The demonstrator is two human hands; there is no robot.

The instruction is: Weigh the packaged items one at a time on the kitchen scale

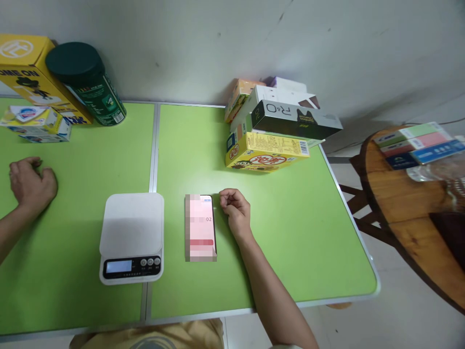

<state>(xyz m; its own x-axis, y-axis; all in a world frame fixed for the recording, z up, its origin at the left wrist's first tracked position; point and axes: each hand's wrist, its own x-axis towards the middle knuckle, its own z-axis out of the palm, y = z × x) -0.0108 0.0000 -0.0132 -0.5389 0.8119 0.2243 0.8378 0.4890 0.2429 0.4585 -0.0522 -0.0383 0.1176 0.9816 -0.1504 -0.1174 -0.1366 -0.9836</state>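
My left hand (32, 184) rests on the green table at the left, fingers loosely bent and the thumb apart from them, with nothing seen in it. It is nearest to the small yellow and white boxes (39, 127). My right hand (237, 211) lies closed on the table, fingers curled in, just right of a phone (201, 228) and apart from it. The phone lies face up with a pink, partly blurred screen. Between my hands sits a white kitchen scale (132, 225), its plate bare and its display (119, 266) lit without readable digits.
At the back left stand a tall yellow box (31, 72) and a green canister (89, 85) with a dark lid. A yellow box (267, 152), a black box (296, 121) and other cartons are grouped at the back right. Further right, a wooden table (395, 208) holds flat boxes (423, 143).
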